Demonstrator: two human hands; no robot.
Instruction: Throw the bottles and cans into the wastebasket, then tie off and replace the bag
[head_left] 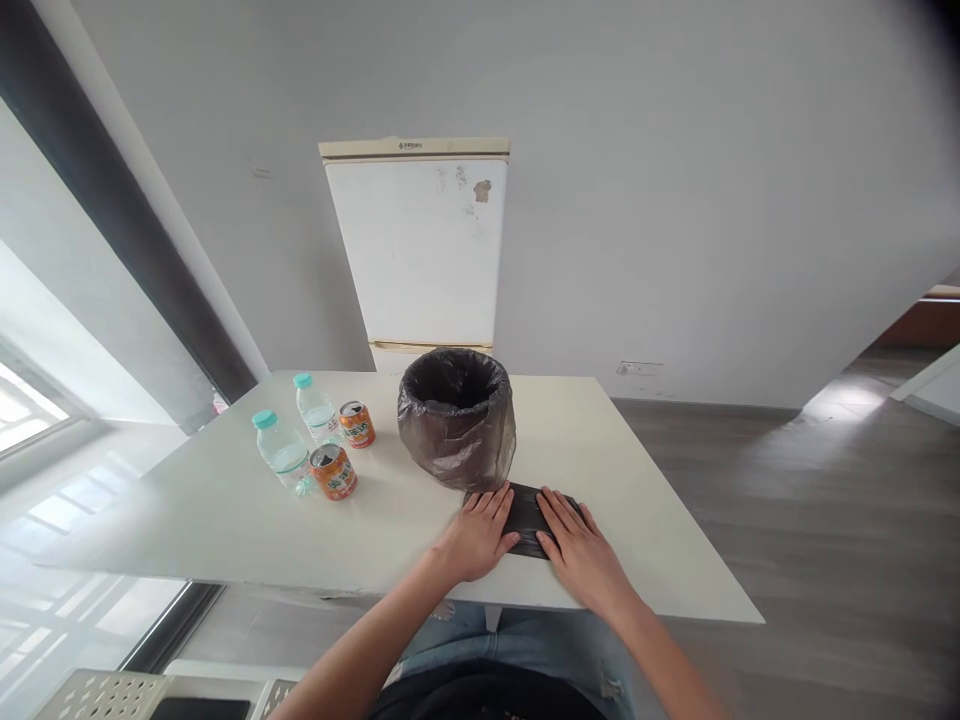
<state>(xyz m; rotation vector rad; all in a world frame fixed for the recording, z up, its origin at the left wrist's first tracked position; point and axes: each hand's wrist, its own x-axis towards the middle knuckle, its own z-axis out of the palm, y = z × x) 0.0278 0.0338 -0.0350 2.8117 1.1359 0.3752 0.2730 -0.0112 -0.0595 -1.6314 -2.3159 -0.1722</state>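
A folded black plastic bag (526, 518) lies flat near the front edge of the white table. My left hand (478, 535) rests on its left part with the fingers stretched out. On its right part lies my right hand (576, 545), palm down and fingers spread. Just behind the folded bag stands a trash bin lined with a dark, see-through plastic bag (457, 435), its liner turned over the rim. The bin's inside is dark and I cannot see the bottom.
Left of the bin stand two orange cans (334, 472) and two clear plastic bottles (283, 450) with teal caps. A white fridge (427, 250) is behind the table (375, 545). A perforated pale tray or stool (105, 695) with a dark flat object is at the lower left.
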